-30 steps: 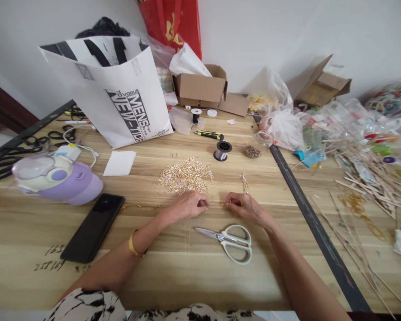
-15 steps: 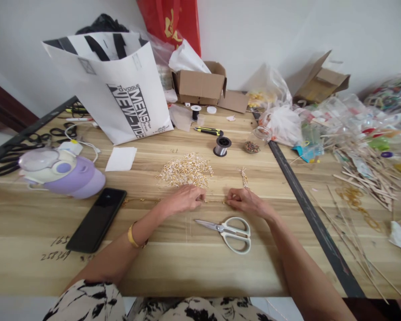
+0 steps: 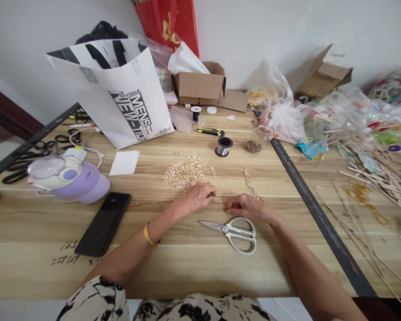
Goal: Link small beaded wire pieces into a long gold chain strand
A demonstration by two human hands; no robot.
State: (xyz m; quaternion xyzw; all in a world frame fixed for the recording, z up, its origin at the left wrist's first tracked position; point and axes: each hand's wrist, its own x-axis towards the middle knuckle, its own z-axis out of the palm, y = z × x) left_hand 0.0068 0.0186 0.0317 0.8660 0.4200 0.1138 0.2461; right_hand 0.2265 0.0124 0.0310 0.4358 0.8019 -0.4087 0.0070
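Note:
My left hand [image 3: 202, 197] is closed at the near right edge of a pile of small gold and clear beads [image 3: 189, 171]. Its fingertips are pinched together; whatever they hold is too small to make out. A thin line of gold bits [image 3: 150, 203] lies on the table left of that wrist. My right hand [image 3: 247, 207] is also closed in a pinch, with a tiny gold speck at its fingertips. Beyond it lies a beaded strand [image 3: 247, 180], its near end by the knuckles. White-handled scissors [image 3: 240, 232] rest just nearer to me, blades pointing left.
A wire spool [image 3: 223, 146], a yellow-black utility knife [image 3: 210, 132] and a small jar of beads [image 3: 254, 145] stand farther back. At left are a phone [image 3: 103, 223], a purple bottle [image 3: 70, 178] and a white bag [image 3: 113, 93]. Sticks [image 3: 381, 178] and plastic scraps clutter the right.
My right hand has come slightly nearer to me, showing more of the beaded strand beside it. My left hand stays pinched near the bead pile. The whole view has shifted slightly.

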